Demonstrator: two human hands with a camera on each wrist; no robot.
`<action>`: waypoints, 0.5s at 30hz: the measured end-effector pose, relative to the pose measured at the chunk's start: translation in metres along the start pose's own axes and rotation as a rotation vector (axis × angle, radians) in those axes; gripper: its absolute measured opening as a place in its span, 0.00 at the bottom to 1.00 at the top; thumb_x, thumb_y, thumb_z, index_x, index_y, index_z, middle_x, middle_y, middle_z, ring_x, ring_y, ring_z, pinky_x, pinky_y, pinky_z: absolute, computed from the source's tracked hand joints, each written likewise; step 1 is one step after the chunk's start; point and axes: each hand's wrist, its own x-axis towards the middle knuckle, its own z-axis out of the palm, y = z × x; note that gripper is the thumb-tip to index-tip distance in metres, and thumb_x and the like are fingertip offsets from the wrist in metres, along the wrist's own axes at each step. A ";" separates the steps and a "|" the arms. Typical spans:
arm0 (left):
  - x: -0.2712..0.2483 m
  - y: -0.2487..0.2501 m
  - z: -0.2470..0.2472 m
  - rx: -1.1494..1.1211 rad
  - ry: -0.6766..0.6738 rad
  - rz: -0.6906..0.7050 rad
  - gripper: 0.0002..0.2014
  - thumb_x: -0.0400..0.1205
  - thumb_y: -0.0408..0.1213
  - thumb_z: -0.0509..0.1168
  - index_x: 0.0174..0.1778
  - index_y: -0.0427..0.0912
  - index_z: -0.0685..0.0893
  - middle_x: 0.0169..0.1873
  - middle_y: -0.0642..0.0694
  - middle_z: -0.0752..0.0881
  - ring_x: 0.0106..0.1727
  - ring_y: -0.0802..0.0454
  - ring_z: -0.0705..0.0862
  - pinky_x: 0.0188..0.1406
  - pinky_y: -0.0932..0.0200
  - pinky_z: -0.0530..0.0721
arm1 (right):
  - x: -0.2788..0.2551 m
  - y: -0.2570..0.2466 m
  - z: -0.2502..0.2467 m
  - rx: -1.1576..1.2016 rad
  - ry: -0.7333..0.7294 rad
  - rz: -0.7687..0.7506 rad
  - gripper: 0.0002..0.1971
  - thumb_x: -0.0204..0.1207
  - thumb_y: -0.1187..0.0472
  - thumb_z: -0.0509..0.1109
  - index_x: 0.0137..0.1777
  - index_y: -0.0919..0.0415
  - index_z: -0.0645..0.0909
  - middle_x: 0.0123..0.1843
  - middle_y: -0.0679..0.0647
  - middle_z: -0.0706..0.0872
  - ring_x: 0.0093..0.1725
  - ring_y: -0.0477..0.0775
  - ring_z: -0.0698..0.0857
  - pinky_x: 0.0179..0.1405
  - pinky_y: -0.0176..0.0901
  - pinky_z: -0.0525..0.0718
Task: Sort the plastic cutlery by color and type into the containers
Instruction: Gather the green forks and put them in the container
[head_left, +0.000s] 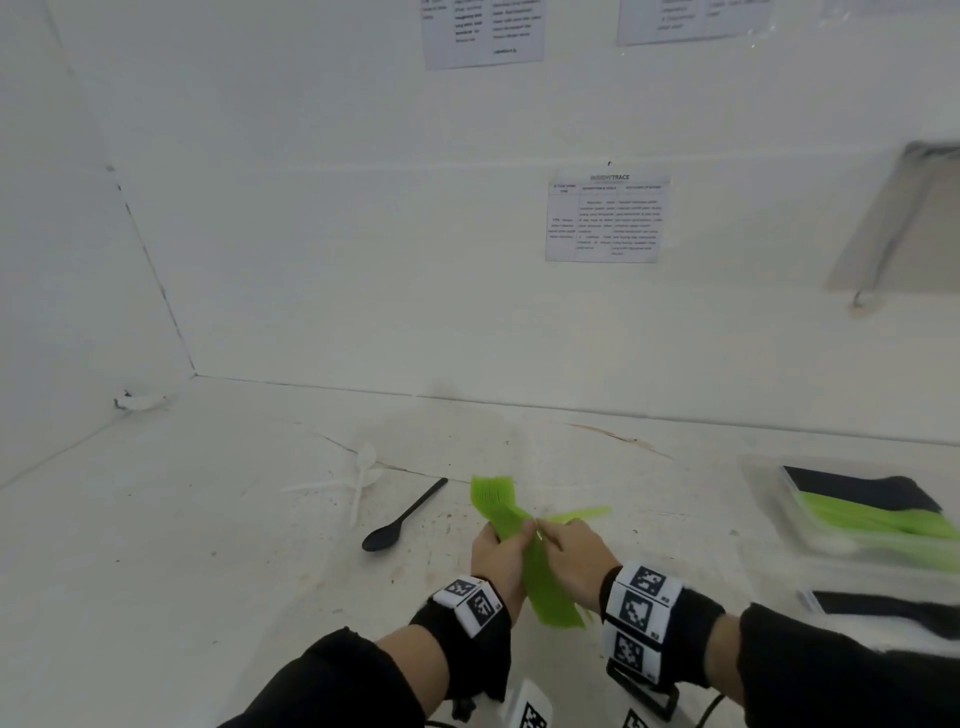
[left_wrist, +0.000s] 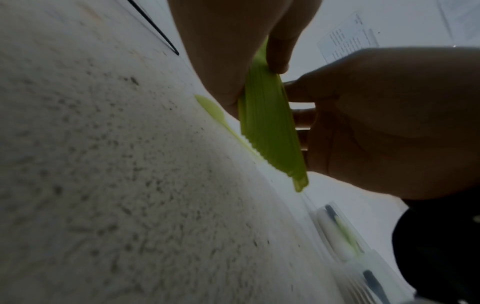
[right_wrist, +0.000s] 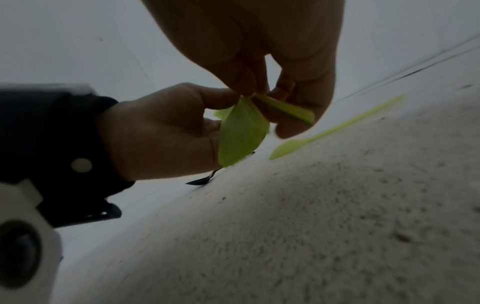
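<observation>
Head view, left hand (head_left: 497, 558): fingers curled round green fork bundle (head_left: 524, 551)
Right hand (head_left: 582, 558): pinching bundle
Table (head_left: 208, 545): black spoon (head_left: 402, 518), loose green piece (head_left: 582, 514)

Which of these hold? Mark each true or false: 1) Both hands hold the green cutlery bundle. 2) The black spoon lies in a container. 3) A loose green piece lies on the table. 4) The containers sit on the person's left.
1) True: the left hand and right hand hold the green cutlery bundle.
2) False: the black spoon lies on the table.
3) True: the loose green piece.
4) False: the containers sit right.
</observation>
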 end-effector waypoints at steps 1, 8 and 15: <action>0.000 -0.002 0.000 0.018 0.004 0.005 0.03 0.81 0.25 0.63 0.47 0.31 0.81 0.52 0.25 0.84 0.51 0.34 0.85 0.59 0.35 0.82 | -0.003 0.001 -0.002 -0.013 0.001 -0.006 0.20 0.85 0.64 0.51 0.72 0.56 0.75 0.53 0.63 0.76 0.54 0.59 0.79 0.49 0.39 0.73; -0.004 -0.010 0.013 0.051 -0.077 -0.065 0.08 0.84 0.27 0.59 0.55 0.30 0.80 0.53 0.26 0.83 0.53 0.33 0.83 0.59 0.35 0.79 | -0.028 0.008 -0.014 0.171 0.160 0.092 0.17 0.79 0.69 0.60 0.66 0.57 0.79 0.50 0.53 0.81 0.49 0.46 0.77 0.56 0.35 0.77; -0.020 -0.019 0.027 0.048 -0.221 -0.107 0.08 0.84 0.23 0.55 0.49 0.29 0.80 0.48 0.28 0.83 0.41 0.38 0.84 0.43 0.47 0.84 | -0.058 0.011 -0.031 0.169 0.185 0.147 0.17 0.77 0.69 0.63 0.64 0.60 0.82 0.63 0.56 0.84 0.63 0.53 0.82 0.61 0.33 0.74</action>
